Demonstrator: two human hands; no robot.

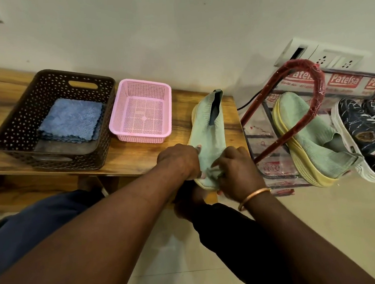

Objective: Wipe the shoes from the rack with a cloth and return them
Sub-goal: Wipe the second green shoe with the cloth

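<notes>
1. The shoe (207, 126) lies lengthwise on the bench (138, 159), centre-right of frame. Its toe seems to pass the near edge, which I judge puts it within reach of both hands.
2. My left hand (179, 162) clasps the toe's left side to steady it.
3. My right hand (236, 169) curls over something pale and bunched at the toe; I can't tell if that is cloth or knit.
4. The pink basket (121, 115) sits to the left and the rack (272, 144) just to the right. The room is narrow, and the overhanging toe could slip.

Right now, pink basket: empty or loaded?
Empty. The pink basket shows its whole perforated floor, nothing on it. The folded blue cloths lie in the brown basket beside it.
</notes>
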